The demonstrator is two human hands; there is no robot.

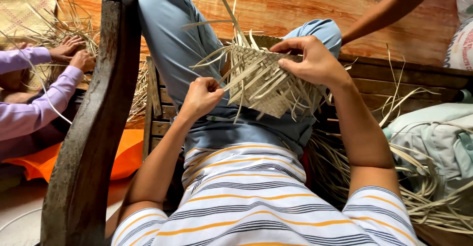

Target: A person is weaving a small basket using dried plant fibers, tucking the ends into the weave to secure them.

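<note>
Setting: wooden bench [394, 76] against an orange, wood-grained wall, with loose dry strips [433, 201] piled at the right beside a pale bag [438, 137].
Weave: a half-made mat of flat straw strips [263, 86] rests on the person's raised knees, over blue trousers [172, 39]; free ends stick out on every side.
Left hand: left hand [201, 97] sits just left of the weave, fingers curled tight into a fist around one strip that runs up and right into the plaiting.
Right hand: right hand [308, 58] lies on the weave's upper right edge, fingers bent and pressing the strips down, thumb toward the centre.
Key relation: the pinched strip's long axis slants from the left fist toward the right fingers; the left hand is nearer its free end (the right only steadies).
Others: a person in lilac sleeves [34, 103] handles straw at far left; another arm [389, 9] reaches in top right.
Hidden: the weave's underside, the left fingertips, and the far arm's hand, which is cut off.
</note>
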